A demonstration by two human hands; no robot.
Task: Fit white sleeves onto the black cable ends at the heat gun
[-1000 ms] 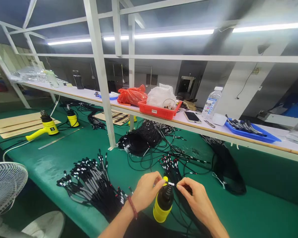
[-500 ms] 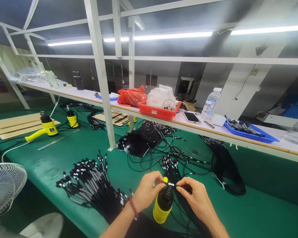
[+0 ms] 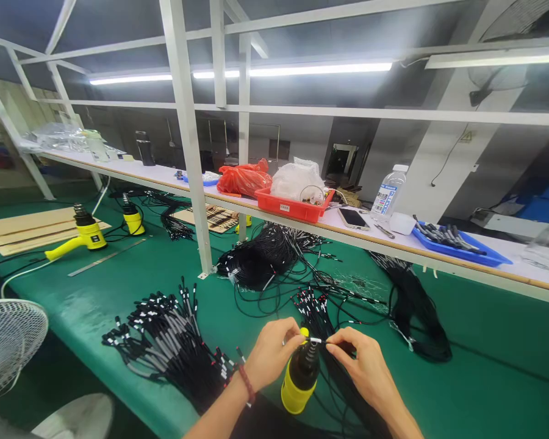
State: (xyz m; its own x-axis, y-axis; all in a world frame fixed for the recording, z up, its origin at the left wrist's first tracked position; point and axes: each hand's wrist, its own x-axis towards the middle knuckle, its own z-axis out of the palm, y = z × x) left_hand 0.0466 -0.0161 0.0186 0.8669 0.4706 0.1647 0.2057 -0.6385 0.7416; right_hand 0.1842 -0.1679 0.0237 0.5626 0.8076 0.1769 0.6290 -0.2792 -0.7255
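A thin black cable with a white sleeve [image 3: 316, 340] is stretched between my two hands. My left hand [image 3: 274, 346] pinches one end, and my right hand [image 3: 357, 353] pinches the other side of the white part. Just beneath the cable stands a yellow and black heat gun [image 3: 297, 384], its nozzle pointing up. Left of my left wrist, a large bundle of black cables [image 3: 174, 341] with grey sections and white-marked ends lies on the green table [image 3: 86, 305]. Behind my hands, another bundle of cables [image 3: 313, 308] shows red and white tips.
Two more heat guns [image 3: 91, 235] stand at the left near a steel ruler [image 3: 105, 258]. A shelf [image 3: 338, 228] crosses above the table, carrying a red tray [image 3: 288, 207], a phone [image 3: 353, 218], a bottle [image 3: 388, 192] and a blue tray [image 3: 462, 247]. A white fan [image 3: 11, 341] is at lower left.
Both hands keep their pinch on the cable over the heat gun, almost unmoved. The camera view has shifted slightly.
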